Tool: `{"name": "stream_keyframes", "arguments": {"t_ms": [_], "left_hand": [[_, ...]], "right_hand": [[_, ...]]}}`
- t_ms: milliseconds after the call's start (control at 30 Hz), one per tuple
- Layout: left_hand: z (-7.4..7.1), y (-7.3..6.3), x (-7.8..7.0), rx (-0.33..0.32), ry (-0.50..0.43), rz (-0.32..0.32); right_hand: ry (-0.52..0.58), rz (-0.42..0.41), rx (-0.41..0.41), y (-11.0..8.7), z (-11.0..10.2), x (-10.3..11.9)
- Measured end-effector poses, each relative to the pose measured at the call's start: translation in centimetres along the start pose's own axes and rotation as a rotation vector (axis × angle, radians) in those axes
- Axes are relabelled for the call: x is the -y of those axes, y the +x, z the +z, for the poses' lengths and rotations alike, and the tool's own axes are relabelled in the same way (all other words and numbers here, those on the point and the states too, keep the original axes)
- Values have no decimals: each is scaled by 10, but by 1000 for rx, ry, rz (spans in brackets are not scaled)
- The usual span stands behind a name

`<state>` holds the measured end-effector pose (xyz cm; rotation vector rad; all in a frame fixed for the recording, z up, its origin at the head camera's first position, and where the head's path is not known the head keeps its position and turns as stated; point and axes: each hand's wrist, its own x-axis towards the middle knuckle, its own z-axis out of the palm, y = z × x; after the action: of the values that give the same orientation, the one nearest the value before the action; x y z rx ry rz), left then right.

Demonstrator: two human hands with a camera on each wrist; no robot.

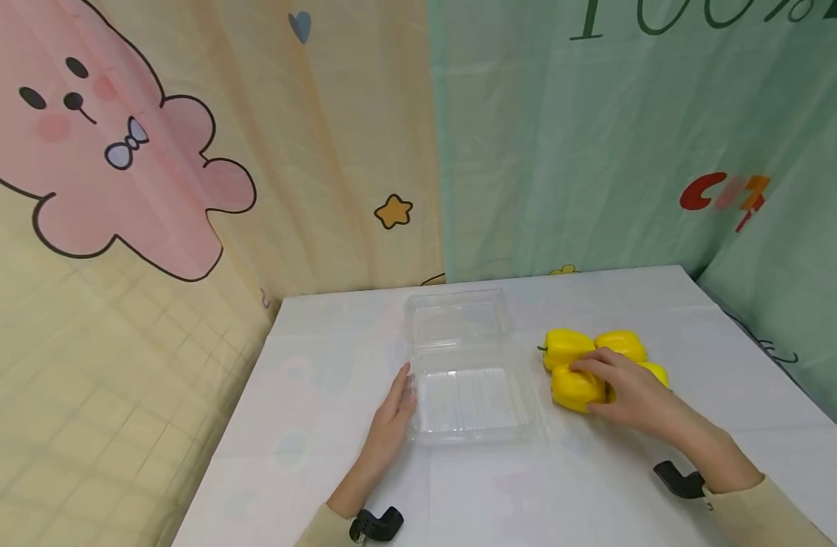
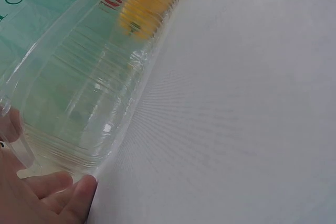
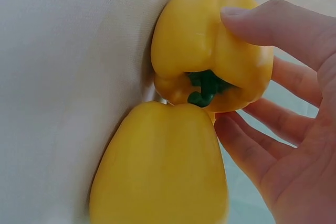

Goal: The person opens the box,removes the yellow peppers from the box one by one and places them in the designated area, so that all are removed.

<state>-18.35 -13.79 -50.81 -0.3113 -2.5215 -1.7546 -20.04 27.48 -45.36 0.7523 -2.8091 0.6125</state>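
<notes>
My right hand [image 1: 630, 387] grips a yellow bell pepper [image 1: 574, 389] at the front left of a cluster on the table. Up close, the thumb lies on one side of this pepper [image 3: 191, 30] and the fingers on the other, its green stem showing. A second pepper [image 3: 157, 166] lies right beside it. My left hand [image 1: 390, 418] rests against the left side of a clear plastic clamshell box [image 1: 459, 437], which lies unfolded. In the left wrist view, the fingers touch the lower corner of the box [image 2: 79, 93], near its rim.
More yellow peppers sit close behind, one at the back left [image 1: 565, 348], another at the back right [image 1: 621, 343], partly behind my right hand. A white cloth covers the table [image 1: 289, 410]. Printed curtains [image 1: 336, 152] hang along its back and sides.
</notes>
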Motion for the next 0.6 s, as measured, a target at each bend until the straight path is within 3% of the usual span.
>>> {"name": "stream_keyframes", "arguments": {"t_ms": [600], "left_hand": [[3, 3, 4, 1, 0, -5]], "right_hand": [[-21, -27, -26, -6, -3, -7]]}}
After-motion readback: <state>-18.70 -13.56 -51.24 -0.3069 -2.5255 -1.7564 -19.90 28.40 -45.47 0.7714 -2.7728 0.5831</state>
